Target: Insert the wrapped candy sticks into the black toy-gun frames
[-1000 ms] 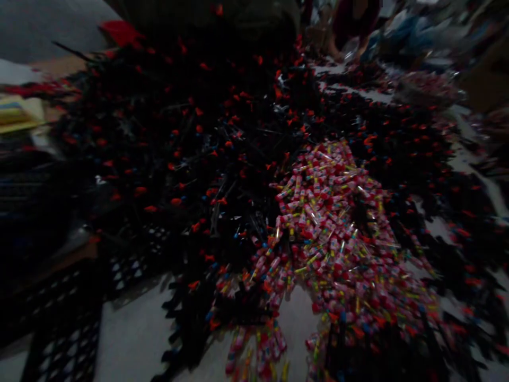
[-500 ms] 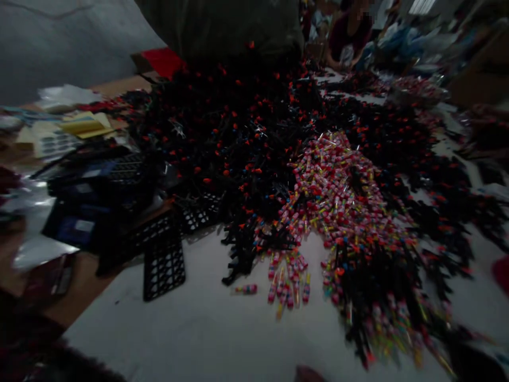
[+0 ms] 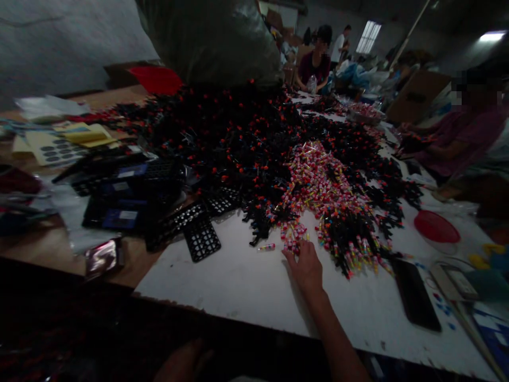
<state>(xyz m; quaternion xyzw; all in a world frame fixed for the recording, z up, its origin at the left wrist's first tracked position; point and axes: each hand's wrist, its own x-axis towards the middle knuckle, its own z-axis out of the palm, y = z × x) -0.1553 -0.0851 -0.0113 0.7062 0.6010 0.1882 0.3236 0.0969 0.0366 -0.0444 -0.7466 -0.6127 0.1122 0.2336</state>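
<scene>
My right hand [image 3: 307,268] reaches over the white tabletop to a small cluster of colourful pink-and-yellow tubes [image 3: 291,232]. Its thumb is spread away from the fingers, and the fingertips are at the tubes' near side; no tube shows in its grasp. One single tube [image 3: 266,247] lies apart to the left of it. Beyond spreads a larger heap of the same tubes [image 3: 318,178], amid black plastic toy pieces with orange tips [image 3: 238,138]. Low in the view, below the table edge, is my left hand [image 3: 185,361], dim and blurred, its fingers hard to make out.
Black lattice trays [image 3: 202,239] and dark packs with blue labels [image 3: 121,216] lie left. A phone [image 3: 417,294] and a red round lid [image 3: 436,226] are at right. A large dark sack [image 3: 214,42] stands behind. Co-workers [image 3: 463,132] sit at the right and far side.
The view has tilted up and shifted right, showing more of the room. My right hand has come in over the table to the small tube cluster; my left hand now shows below.
</scene>
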